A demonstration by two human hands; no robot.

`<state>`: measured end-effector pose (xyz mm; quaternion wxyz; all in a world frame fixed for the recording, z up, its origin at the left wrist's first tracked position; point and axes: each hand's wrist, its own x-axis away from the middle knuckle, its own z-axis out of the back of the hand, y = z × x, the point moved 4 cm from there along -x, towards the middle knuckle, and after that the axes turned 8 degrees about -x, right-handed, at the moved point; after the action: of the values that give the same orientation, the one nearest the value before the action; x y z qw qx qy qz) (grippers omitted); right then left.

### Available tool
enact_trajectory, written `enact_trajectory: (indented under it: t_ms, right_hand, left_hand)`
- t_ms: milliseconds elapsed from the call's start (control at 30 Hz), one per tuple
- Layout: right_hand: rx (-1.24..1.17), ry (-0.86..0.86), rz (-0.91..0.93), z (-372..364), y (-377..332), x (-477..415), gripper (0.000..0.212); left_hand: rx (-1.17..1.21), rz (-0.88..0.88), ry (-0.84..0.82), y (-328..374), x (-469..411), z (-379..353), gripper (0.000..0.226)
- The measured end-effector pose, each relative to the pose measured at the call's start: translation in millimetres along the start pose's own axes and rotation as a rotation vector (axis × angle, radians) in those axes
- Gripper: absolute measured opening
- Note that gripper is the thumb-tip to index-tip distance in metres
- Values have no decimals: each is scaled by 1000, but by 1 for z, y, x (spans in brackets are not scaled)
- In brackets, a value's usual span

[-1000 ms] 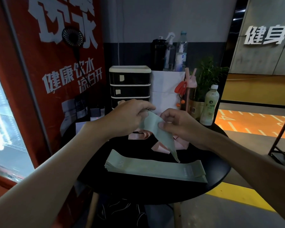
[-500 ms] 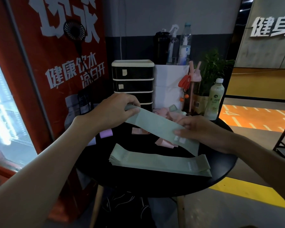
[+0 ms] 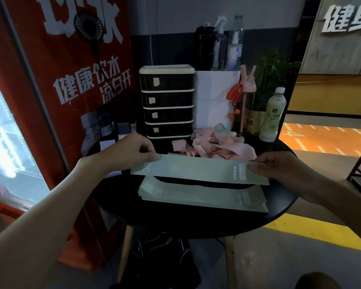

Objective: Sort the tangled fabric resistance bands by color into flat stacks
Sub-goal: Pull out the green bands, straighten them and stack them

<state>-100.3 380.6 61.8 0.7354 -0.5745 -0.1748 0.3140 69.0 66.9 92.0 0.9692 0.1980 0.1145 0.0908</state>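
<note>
Holding one pale green flat fabric band [image 3: 198, 171] pulled out straight: left hand [image 3: 131, 151] pinching its L end, right hand [image 3: 279, 165] pinching its R end, hands well apart. Up in the air just over flat stack of green bands [image 3: 200, 195] on round black table [image 3: 196, 224]. Behind: messy pile of pink bands [image 3: 221, 148].

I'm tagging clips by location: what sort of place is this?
Likely a gym's reception corner: fabric resistance bands on the round table, a lit drinks fridge at left, and wall lettering reading 健身, fitness.
</note>
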Motion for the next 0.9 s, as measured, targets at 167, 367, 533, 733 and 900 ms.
enact_trajectory:
  t_ms: [167,367,533,733,900]
  right_hand:
    - [61,69,-52,0,16,-1,7]
    - [191,45,-57,-3,29,0,6]
    - [266,1,-32,-6,34,2,8]
    - [304,-6,-8,-5,41,1,7]
    - [294,13,34,-5,43,3,12]
  left_hand:
    - [106,61,-26,-9,4,-6,5]
    - [121,132,17,-14,4,-22,10]
    - [38,130,-5,-17,3,-37,14]
    - [-33,102,2,-19,3,-45,16]
    - [-40,106,6,-23,4,-50,17]
